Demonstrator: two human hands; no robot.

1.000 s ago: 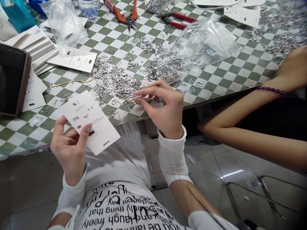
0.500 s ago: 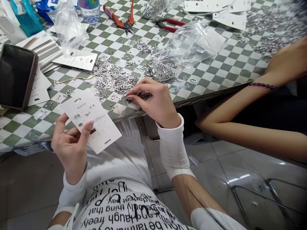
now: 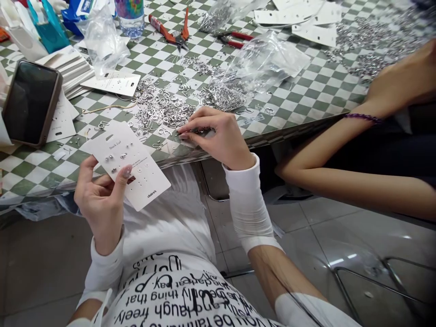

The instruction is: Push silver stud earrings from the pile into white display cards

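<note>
In my left hand is a white earring card, pinched between thumb and fingers and tilted over the table's front edge. Several small silver earrings sit in its upper half, and the lower half shows bare holes. My right hand rests at the table edge with thumb and index finger brought together. Whatever lies between those fingertips is too small to make out. Just beyond them spreads a pile of small silver metal pieces. A clear plastic bag of similar pieces lies behind my right hand.
A phone leans at the left beside a stack of white cards. Orange-handled pliers, red-handled pliers and a bottle stand or lie farther back. Another person's arm reaches in from the right, near more silver pieces.
The view has shifted slightly, so the table's things sit a little differently in the picture. Both hands keep nearly the same pose, the left still holding the card.
</note>
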